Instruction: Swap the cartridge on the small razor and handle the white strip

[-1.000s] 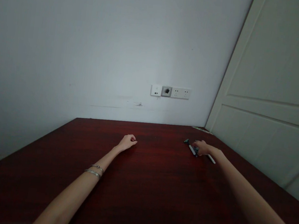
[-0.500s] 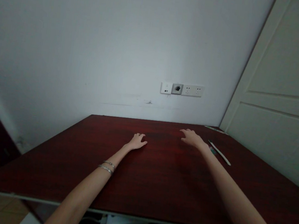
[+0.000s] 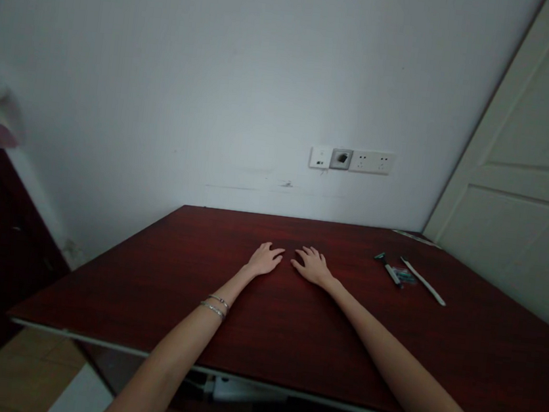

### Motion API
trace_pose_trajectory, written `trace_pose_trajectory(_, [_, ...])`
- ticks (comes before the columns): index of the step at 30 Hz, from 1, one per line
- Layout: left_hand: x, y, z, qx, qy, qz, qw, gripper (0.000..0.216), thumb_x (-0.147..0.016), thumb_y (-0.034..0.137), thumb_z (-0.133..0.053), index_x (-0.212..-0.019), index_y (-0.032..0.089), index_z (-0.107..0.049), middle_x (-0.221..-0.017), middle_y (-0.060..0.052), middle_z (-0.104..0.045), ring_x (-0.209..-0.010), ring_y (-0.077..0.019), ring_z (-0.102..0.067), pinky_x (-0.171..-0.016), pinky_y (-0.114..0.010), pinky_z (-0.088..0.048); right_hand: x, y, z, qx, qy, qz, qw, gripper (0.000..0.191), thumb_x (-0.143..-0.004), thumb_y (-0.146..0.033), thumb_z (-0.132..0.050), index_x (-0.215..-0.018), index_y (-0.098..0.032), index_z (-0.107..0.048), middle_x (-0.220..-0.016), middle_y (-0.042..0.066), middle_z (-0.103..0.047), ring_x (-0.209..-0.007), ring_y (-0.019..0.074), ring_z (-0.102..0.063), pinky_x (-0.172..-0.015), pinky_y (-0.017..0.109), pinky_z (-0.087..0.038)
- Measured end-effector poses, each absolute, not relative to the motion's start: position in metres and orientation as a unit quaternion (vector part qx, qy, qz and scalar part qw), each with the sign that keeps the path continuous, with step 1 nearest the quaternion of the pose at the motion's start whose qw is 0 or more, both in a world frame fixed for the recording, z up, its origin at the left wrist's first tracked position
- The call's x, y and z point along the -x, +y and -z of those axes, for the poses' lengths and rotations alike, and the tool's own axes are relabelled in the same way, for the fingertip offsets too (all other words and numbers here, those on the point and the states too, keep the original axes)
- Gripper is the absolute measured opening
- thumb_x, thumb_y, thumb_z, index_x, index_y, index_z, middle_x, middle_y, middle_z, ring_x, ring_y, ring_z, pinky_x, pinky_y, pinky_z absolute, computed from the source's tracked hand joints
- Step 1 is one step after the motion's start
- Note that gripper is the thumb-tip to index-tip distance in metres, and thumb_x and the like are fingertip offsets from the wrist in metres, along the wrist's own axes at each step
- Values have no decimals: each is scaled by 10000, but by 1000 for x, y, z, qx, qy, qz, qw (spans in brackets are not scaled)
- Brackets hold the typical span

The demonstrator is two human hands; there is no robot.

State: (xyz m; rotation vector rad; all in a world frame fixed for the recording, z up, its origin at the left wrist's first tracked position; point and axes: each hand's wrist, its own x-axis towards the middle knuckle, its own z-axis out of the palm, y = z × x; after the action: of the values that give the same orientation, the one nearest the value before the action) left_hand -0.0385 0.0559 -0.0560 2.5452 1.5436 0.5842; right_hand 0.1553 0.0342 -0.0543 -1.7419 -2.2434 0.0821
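Both hands palm-down on the dark red desk (image 3: 278, 345), approx. mid-desk, side by side w/ a small gap. L hand (image 3: 265, 259) fingers spread, nothing in it; R hand (image 3: 311, 266) same, fingers loosely spread, no grip. Razor (image 3: 392, 274) lies to the right of the R hand, well apart from it & further still from the L; head at far end, handle slanting back toward the near right. Just right of it: small clear packet (image 3: 405, 276) (contents too small to make out), then a long white stick (image 3: 424, 282) on a similar slant. Two bracelets (image 3: 215, 306) on L wrist. Wall sockets (image 3: 371, 162) behind, above desk level.

Vs. 1 s ago: R hand was over at the razor & packet, now off them and next to the L. L hand was curled then, now opened out. Half a sec. ago the R arm hid the razor; now all of it shows. View's also swung left, so more floor (image 3: 32, 370) in shot.
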Motion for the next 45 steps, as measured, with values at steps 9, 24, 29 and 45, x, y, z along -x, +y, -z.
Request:
trace_pose_trajectory(9, [41, 60, 59, -834, 509, -203, 61, 427, -870, 408, -364, -1233, 258, -531, -1335, -91, -431, -1249, -270, -346, -1019, -387, -281, -154, 32, 56, 607, -780, -24, 152, 519, -883, -452, -303, -1298, -174, -445, -1396, 119, -374, -1291, 284, -277, -1030, 477, -186])
trace_pose_trajectory(24, [41, 62, 57, -837, 498, -211, 80, 406, -858, 371, -401, -1204, 232, -562, -1332, -103, -447, -1264, -260, -338, -1031, -383, -271, -155, 33, 56, 642, -749, 23, 160, 441, -886, -283, -298, -1191, -77, -542, -1305, 183, -465, -1232, 277, -382, -1002, 378, -266])
trace_pose_trajectory(29, [42, 61, 56, -835, 500, -214, 83, 397, -851, 357, -422, -1194, 223, -568, -1326, -97, -458, -1266, -251, -341, -1036, -376, -268, -155, 32, 56, 633, -757, 33, 159, 438, -888, -279, -298, -1179, -74, -553, -1280, 186, -490, -1220, 264, -401, -996, 373, -276])
trace_pose_trajectory(45, [42, 61, 51, -833, 499, -229, 70, 369, -815, 335, -449, -1097, 174, -625, -1231, -126, -538, -1182, -259, -449, -984, -369, -351, -254, 14, -17, 698, -703, 67, 117, 352, -845, -342, -386, -1078, -214, -617, -1054, 116, -642, -970, 267, -594, -767, 351, -447])
